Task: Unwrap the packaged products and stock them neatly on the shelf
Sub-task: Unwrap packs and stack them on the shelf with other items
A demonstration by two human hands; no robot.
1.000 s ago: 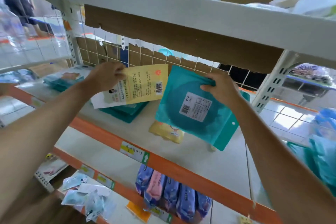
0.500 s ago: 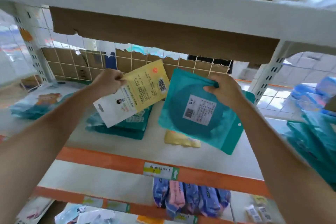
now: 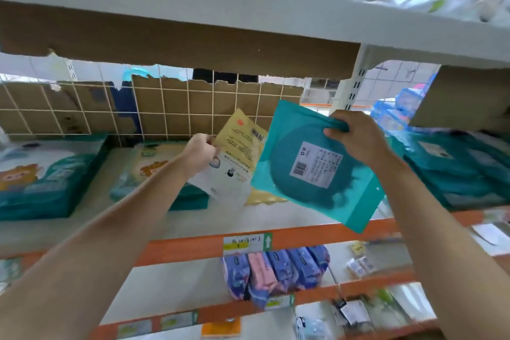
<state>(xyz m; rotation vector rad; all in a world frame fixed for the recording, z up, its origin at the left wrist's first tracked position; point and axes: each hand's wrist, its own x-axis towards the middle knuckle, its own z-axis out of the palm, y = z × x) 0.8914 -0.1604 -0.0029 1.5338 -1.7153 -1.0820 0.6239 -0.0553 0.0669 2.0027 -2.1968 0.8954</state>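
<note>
My right hand [image 3: 356, 136] pinches the top edge of a flat teal pouch [image 3: 311, 171] with a white barcode label, held tilted above the white shelf [image 3: 132, 229]. My left hand [image 3: 200, 153] grips a yellow-and-white printed packet [image 3: 237, 157], partly hidden behind the teal pouch. Another yellow packet [image 3: 262, 197] lies flat on the shelf beneath them. A low stack of teal packs [image 3: 146, 171] sits on the shelf behind my left forearm.
A wire grid backed with torn cardboard [image 3: 171, 107] closes the rear. An upper shelf [image 3: 248, 16] hangs low overhead. Teal packs lie at far left [image 3: 47, 182] and right [image 3: 463, 171]. Purple and pink packs [image 3: 273, 270] fill the shelf below the orange rail [image 3: 303, 234].
The view has swung to the right and closer. Both hands still hold their packets; the yellow packet has tilted more upright and slid partly behind the teal pouch.
</note>
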